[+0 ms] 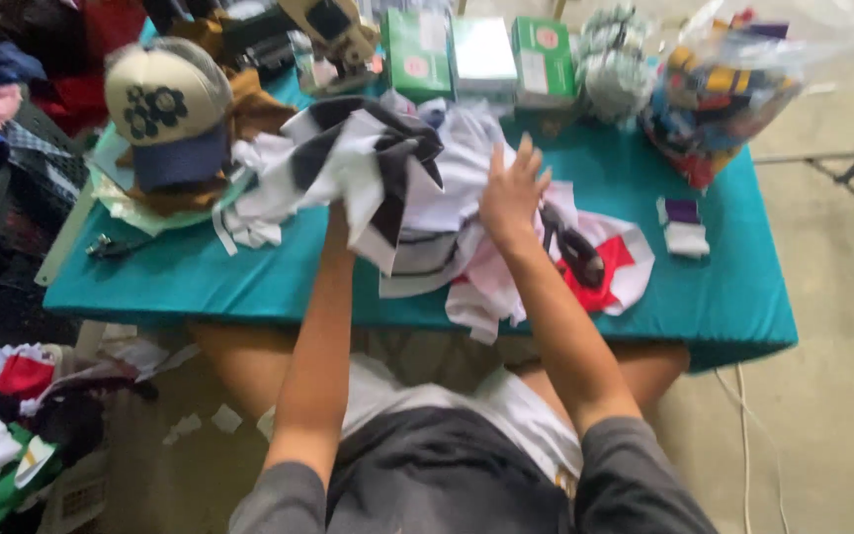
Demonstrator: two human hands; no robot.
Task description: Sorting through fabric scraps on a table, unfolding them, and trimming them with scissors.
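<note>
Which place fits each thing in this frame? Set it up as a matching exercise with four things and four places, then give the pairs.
Things:
1. cap
2. green boxes
3. clear bag
4. scissors

Places:
A. far right corner of the table
B. on the cloth pile, just right of the right hand
C. far left of the table, on brown cloth
D. far edge of the table, in the middle

Pairs: 1-C, 2-D, 3-A, 4-B. The left hand grips black and white cloth.
</note>
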